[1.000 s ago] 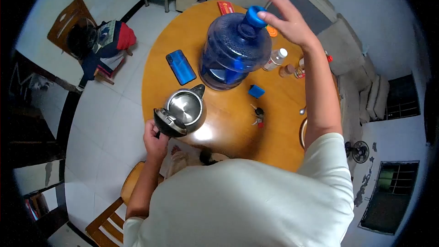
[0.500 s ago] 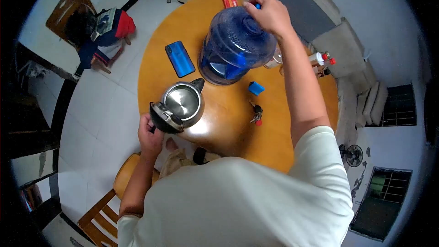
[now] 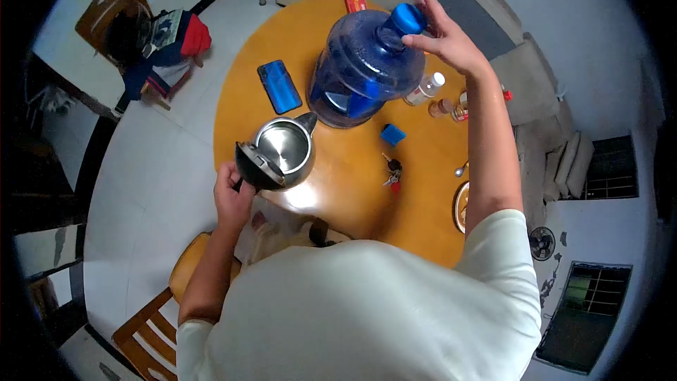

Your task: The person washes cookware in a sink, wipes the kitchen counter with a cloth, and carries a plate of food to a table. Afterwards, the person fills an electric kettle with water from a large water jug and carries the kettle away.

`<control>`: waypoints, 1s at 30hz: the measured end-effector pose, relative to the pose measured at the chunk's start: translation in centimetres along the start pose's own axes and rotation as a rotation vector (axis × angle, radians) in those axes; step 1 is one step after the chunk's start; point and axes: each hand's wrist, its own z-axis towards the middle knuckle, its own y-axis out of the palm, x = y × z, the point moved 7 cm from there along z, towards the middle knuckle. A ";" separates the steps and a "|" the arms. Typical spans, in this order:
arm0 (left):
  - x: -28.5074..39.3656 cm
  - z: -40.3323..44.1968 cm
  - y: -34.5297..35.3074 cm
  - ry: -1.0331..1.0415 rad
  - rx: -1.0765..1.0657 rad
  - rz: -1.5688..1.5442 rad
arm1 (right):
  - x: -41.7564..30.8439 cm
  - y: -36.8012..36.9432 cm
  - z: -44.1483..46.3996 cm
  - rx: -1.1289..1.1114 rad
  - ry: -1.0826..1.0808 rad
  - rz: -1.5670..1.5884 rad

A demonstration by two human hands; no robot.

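Note:
My left hand point(image 3: 233, 194) is wrapped round the handle of a steel kettle point(image 3: 293, 152), whose black lid point(image 3: 257, 166) is tipped up. Its spout points toward the big blue water bottle point(image 3: 363, 70), which stands on the round wooden table point(image 3: 345, 183). At the bottle's neck sits a blue cap point(image 3: 407, 20). My right hand point(image 3: 451, 39) has its fingers spread beside the cap, with the thumb at its edge. Left of the bottle lies a blue phone point(image 3: 279, 87).
Near the bottle are a small blue object point(image 3: 393, 135), keys point(image 3: 393, 171), a white-capped bottle point(image 3: 424, 89), a small jar point(image 3: 440, 108) and a red packet point(image 3: 355, 3). A plate point(image 3: 462, 208) is at the right edge. Chairs point(image 3: 148, 335) stand at the left.
Half a second ago my right hand covered the cap; now its fingers are spread and the cap shows. My left hand stays on the kettle handle.

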 end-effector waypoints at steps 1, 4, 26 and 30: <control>-0.2 0.1 -0.2 -0.005 0.016 0.038 | -1.0 0.9 0.3 -0.140 0.019 0.017; -0.3 0.1 -0.2 -0.044 -0.006 0.046 | -0.3 -3.0 1.5 0.001 0.456 -0.586; 8.3 0.5 4.7 0.394 -0.174 1.053 | 3.0 -4.2 -18.0 0.247 0.610 0.078; 1.8 0.2 0.4 -0.367 -0.328 0.651 | 4.6 8.0 -31.9 -0.119 1.064 0.254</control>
